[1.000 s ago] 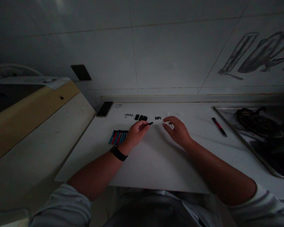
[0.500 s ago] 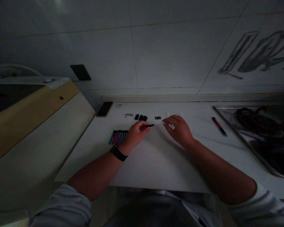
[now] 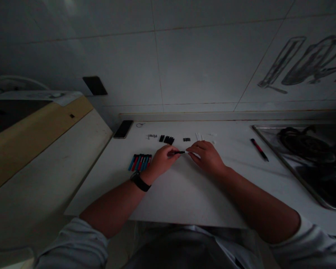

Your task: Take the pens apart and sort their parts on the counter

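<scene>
Two pale sleeves (image 3: 75, 244) fill the lower corners of the frame, and between them the front edge of a white countertop (image 3: 182, 201) crosses the lower part, its bare stretch dimly lit. The left hand (image 3: 164, 158), with a black watch (image 3: 140, 182) on its wrist, sits at the centre, thumb and fingers clamped on a slim black pen part (image 3: 180, 152) that points right. The right hand (image 3: 206, 155) faces it just beside the tip, thumb and fingertips nearly together; whether they grip something small I cannot tell. Left of centre, red and blue barrels (image 3: 140, 163) lie in a row near the left wrist. Beyond the hands, small metallic pieces (image 3: 152, 136), black pieces (image 3: 167, 139), small dark pieces (image 3: 186, 139) and thin white sticks (image 3: 198, 136) line up, the right hand standing close in front of the sticks. At right, a red-and-black pen (image 3: 259, 150) lies near a dark stove (image 3: 302, 164); at centre left rests a phone (image 3: 123, 129). A wood-edged white cabinet (image 3: 61, 160) closes off the left side. Grey tiled wall (image 3: 196, 67) spans the top, with a dark plate (image 3: 95, 85) at upper left and a printed drawing (image 3: 299, 67) at upper right.
</scene>
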A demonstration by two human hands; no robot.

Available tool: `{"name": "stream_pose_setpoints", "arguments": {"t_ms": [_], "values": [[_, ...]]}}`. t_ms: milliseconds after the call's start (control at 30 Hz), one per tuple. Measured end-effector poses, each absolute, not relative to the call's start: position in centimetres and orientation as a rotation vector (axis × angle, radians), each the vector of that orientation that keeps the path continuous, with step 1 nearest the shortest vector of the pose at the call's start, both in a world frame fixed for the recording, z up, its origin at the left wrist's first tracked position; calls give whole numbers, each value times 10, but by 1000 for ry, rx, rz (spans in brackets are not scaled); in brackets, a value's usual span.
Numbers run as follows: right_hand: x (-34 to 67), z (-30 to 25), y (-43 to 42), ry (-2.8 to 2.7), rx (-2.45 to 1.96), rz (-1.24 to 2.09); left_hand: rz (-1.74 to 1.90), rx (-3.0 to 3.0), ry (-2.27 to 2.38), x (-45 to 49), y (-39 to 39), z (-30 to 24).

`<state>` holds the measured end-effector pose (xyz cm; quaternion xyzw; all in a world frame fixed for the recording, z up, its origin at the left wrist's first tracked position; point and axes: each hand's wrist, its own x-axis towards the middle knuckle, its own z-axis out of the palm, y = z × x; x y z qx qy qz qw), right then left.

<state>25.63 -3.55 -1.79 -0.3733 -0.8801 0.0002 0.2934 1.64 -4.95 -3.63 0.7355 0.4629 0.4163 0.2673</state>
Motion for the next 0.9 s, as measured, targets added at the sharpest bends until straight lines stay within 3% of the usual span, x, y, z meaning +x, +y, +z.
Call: {"name": "stream_pose_setpoints", "arguments": {"t_ms": [700, 900], "values": [[256, -22, -34, -2310, -802, -126, 908, 2043, 1250, 17, -55, -25], [256, -22, -34, -2319, -817, -121, 1048, 2036, 1216, 17, -52, -32]]}}
